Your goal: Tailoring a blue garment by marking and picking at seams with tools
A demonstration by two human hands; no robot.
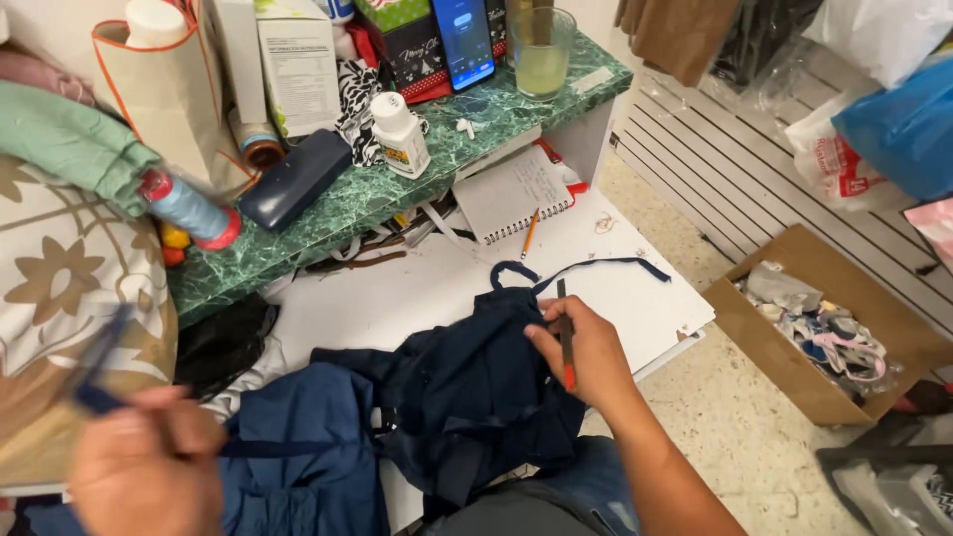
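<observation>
We see a dark navy garment (467,397) bunched in a loose heap on the white counter (635,298), spilling toward the person's lap, with a narrow navy strap (596,266) trailing from it across the bare white surface. It looks to us like soft, light cloth: limp, with no shape of its own, likely to slide and sag if lifted by one corner. We judge it best taken by a gathered fold or a seam edge, and steadied flat against the counter where work is done on it; the strap is thin and would be pinched between fingertips.

The right hand (586,352) rests on the upper edge of the heap, its fingers (544,342) closed around a slim dark tool with a red tip (566,342), held roughly upright against the cloth. The left hand (149,462), low and blurred, has its fingers curled shut on a stretch of navy strip (94,372) that rises away from it; a second, lighter blue fabric (308,447) lies just beside it.

Beyond the cloth lie a spiral notebook (516,194) and a pencil (530,233). A green marbled shelf (377,194) above carries a white bottle (399,134), a dark case (295,179), a spool of blue thread (189,210), a phone (464,42) and a glass of pale drink (541,52). On the floor to the right stands an open cardboard box (824,337) of scraps.
</observation>
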